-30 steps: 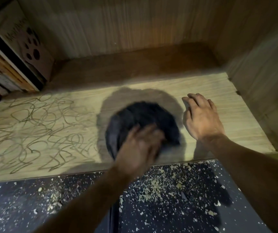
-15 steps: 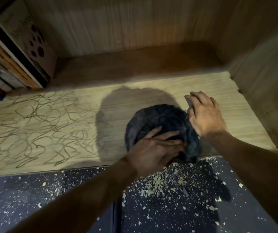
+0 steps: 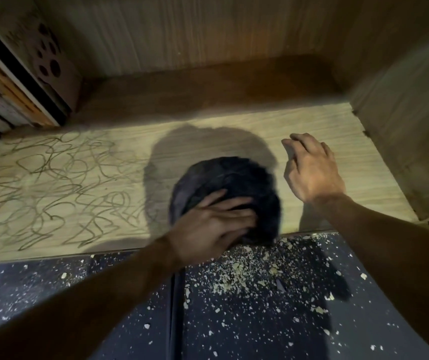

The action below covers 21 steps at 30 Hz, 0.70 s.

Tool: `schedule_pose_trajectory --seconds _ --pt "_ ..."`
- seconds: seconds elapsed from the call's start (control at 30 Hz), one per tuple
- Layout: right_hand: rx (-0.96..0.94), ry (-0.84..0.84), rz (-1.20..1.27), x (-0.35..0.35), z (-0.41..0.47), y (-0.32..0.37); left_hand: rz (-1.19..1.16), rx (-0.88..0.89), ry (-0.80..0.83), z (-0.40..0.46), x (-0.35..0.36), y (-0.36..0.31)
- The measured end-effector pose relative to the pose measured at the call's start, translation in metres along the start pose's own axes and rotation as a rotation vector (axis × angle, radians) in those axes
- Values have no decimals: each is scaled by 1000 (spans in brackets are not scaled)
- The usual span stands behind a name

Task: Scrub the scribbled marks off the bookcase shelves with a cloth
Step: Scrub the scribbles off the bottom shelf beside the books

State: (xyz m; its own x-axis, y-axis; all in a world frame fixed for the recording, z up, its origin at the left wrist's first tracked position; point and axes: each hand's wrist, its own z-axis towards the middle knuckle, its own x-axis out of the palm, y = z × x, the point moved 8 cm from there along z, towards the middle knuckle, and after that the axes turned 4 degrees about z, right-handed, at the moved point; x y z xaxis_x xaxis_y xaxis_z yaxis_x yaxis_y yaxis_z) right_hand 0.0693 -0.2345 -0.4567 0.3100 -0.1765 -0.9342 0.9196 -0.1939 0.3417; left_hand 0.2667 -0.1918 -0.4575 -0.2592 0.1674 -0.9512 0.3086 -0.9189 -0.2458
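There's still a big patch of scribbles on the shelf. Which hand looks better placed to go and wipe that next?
Probably the left hand: it already presses the dark cloth, and the scribbles lie to its left. The right hand rests on bare shelf, farther away.

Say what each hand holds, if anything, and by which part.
The left hand presses on the near top of the dark cloth, fingers spread rather than curled round it. The right hand holds nothing; it rests on the bare shelf.
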Motion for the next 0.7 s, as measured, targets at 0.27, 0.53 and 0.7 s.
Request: schedule_pose_trajectory --seconds 0.27,0.53,0.7 --pt "-18 -2 -39 2 -1 -2 48 -67 -26 4 2 9" --pt "-38 -19 3 2 -1 -1 40 31 44 -25 0 1" --pt "-25 -8 -32 3 -1 -3 78 -184 -70 -22 -10 49"
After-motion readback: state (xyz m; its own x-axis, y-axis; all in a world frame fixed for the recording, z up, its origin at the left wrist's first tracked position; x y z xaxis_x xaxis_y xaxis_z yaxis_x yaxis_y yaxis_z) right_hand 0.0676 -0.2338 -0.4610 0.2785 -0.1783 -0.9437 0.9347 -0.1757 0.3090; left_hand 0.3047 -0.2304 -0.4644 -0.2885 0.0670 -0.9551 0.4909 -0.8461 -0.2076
